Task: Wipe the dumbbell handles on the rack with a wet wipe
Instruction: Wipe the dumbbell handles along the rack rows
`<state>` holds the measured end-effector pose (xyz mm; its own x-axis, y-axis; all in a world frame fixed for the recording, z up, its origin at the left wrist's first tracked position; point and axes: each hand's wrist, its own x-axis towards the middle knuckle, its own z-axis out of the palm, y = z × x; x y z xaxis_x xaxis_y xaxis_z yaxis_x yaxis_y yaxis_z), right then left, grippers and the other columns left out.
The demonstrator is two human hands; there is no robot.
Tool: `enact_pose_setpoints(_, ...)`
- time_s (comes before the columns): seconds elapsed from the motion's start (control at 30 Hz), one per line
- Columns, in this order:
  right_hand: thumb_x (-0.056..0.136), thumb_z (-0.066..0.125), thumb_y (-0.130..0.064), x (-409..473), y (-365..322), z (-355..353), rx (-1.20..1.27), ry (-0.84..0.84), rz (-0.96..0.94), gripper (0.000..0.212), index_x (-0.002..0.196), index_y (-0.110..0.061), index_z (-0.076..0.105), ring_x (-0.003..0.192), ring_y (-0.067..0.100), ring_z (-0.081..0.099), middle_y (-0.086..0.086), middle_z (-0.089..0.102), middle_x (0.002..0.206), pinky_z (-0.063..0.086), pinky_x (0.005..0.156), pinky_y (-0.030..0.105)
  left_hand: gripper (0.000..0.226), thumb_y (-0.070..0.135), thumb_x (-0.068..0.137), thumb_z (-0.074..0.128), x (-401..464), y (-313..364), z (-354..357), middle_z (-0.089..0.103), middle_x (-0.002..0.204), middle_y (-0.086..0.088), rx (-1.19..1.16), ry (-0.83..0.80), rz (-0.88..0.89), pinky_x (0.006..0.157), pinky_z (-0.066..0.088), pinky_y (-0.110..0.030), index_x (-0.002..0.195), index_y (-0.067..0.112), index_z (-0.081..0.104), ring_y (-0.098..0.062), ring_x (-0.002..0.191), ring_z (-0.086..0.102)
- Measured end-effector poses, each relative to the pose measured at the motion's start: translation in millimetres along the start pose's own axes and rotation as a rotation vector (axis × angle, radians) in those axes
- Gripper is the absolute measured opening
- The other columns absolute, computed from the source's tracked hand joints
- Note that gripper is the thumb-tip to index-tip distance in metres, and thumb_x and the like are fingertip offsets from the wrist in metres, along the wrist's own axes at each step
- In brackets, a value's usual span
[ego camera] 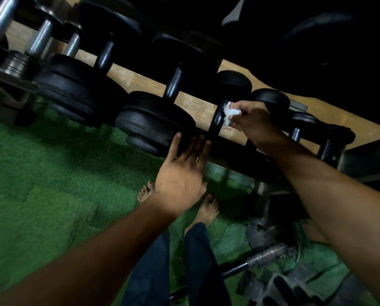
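Reaching forward from the lower right, right hand [254,121] with arm almost straight, fingers pinched around a crumpled white wet wipe [228,114]. Wipe pressed against the dark, glossy handle of a small black dumbbell [220,115], roughly midway along the front edge of the black metal rack [262,160]. Left hand [181,173] stretched out from the lower left, palm down, fingers spread and slightly fanned, fingertips [178,135] touching the near round black rubber weight head [156,122] of the neighbouring larger dumbbell, just left of the wiped handle. Nothing gripped in that hand. More black dumbbells lined up along the rack toward its far left end, several with bare silver steel handles [42,36]. Pale wooden board [198,104] visible behind the handles. Below, green artificial turf floor [52,184], two bare feet [207,209] and dark blue trouser legs [198,261], close to the rack's front edge.
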<state>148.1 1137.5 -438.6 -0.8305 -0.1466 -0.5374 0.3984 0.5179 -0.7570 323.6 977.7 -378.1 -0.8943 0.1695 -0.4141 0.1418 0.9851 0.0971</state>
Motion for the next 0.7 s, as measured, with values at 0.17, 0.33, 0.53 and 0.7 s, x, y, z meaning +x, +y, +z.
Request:
enact_pose_setpoints(0.17,0.09,0.07,-0.007,-26,6,-26,-0.183,-0.129,-0.197,0.02,0.106,-0.019,0.071,0.09,0.01,0.072,-0.01,0.067,0.106,0.061,0.078,0.032,0.095,0.063,0.097,0.036,1,9,0,0.0,0.171,-0.012,-0.041,-0.008,-0.047,0.119,-0.02,-0.059,0.162,0.009,-0.006,-0.021,0.158,0.005)
enact_pose_setpoints(0.33,0.094,0.064,-0.022,-40,22,-63,-0.309,-0.093,-0.207,0.013,0.105,-0.027,0.069,0.097,0.021,0.07,-0.004,0.068,0.106,0.058,0.084,0.053,0.092,0.064,0.095,0.042,5,30,-8,0.012,0.17,-0.01,-0.146,0.023,-0.122,0.121,-0.011,-0.06,0.162,0.009,0.013,-0.021,0.157,0.01)
enact_pose_setpoints(0.53,0.092,0.062,-0.03,-47,30,-101,-0.397,-0.069,-0.263,0.012,0.099,-0.03,0.071,0.095,0.013,0.069,-0.014,0.07,0.097,0.056,0.087,0.05,0.081,0.06,0.095,0.046,20,70,-14,0.027,0.166,-0.007,-0.239,0.019,-0.004,0.124,-0.005,-0.058,0.158,0.012,0.028,-0.02,0.155,0.018)
enact_pose_setpoints(0.7,0.09,0.063,-0.019,-46,39,-100,-0.62,-0.144,-0.344,0.021,0.105,-0.017,0.077,0.095,0.02,0.062,0.007,0.066,0.103,0.041,0.078,0.024,0.088,0.061,0.096,0.044,35,80,-5,0.008,0.171,-0.006,-0.221,-0.086,0.026,0.12,-0.013,-0.063,0.163,0.016,0.008,-0.02,0.157,0.005)
